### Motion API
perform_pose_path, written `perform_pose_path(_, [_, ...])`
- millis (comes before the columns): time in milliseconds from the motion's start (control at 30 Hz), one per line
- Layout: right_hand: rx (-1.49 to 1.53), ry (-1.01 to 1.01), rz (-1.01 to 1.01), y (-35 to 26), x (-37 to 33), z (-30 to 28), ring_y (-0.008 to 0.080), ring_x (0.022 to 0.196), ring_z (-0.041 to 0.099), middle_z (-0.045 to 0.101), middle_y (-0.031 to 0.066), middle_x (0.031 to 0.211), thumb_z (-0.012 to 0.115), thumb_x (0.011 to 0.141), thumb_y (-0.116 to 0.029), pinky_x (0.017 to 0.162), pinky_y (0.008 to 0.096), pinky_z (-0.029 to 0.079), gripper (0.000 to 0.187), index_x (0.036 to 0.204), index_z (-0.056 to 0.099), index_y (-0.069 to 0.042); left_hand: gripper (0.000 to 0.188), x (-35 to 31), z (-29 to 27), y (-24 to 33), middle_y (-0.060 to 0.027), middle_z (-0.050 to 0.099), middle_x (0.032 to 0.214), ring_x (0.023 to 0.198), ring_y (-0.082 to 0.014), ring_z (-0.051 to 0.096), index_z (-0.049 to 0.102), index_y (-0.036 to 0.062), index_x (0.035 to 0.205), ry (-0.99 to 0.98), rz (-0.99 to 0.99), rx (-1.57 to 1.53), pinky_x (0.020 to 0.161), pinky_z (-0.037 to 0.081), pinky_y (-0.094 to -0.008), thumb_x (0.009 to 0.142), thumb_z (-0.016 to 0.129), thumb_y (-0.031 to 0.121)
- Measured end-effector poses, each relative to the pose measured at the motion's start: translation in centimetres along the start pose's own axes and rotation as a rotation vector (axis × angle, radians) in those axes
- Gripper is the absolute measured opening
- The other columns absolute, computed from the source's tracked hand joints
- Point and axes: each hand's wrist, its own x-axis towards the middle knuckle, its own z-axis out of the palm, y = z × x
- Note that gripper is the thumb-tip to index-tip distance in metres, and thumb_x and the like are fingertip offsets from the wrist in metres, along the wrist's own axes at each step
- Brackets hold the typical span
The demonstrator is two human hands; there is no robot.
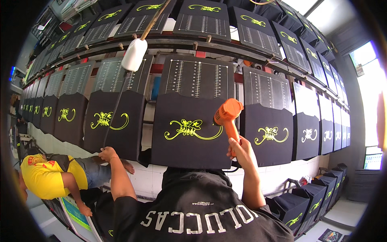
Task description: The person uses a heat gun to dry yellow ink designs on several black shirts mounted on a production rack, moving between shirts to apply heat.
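My right hand (245, 153) is closed around the handle of an orange hair dryer (230, 111). The dryer is raised over the right side of a black shirt panel (193, 149) with a neon yellow-green print (188, 128), its nozzle toward the print. That panel lies on a dark board (197, 78) marked with white scales, directly in front of me. At the left, my left hand (107, 154) is closed on a thin black cord (117, 105). The cord runs up to a white connector piece (135, 55), which hangs from a tan cord (155, 18).
Long rows of similar boards with black panels (268, 125) curve away on both sides; some prints at right look white. A dark rail (181, 42) separates the rows. A person in a yellow shirt (54, 175) is low at left. More printed panels (292, 209) stand at lower right.
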Motion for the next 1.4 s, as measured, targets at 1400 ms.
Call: perform_pose_path(1400, [0.0,0.149,0.031,1.2,-1.9,1.0,0.0081,0.057,0.059,0.057,0.0008,0.07,0.063,0.098,-0.029,0.052,0.0228,0.048,0.028,0.093,0.059,-0.001,0.051,0.0,2.8,1.8,-0.0285,0.055,0.122,0.111,-0.0459,0.061,0.042,-0.004,0.123,0.147,-0.057,0.194,0.089,0.051,-0.0594,0.1,0.048,0.041])
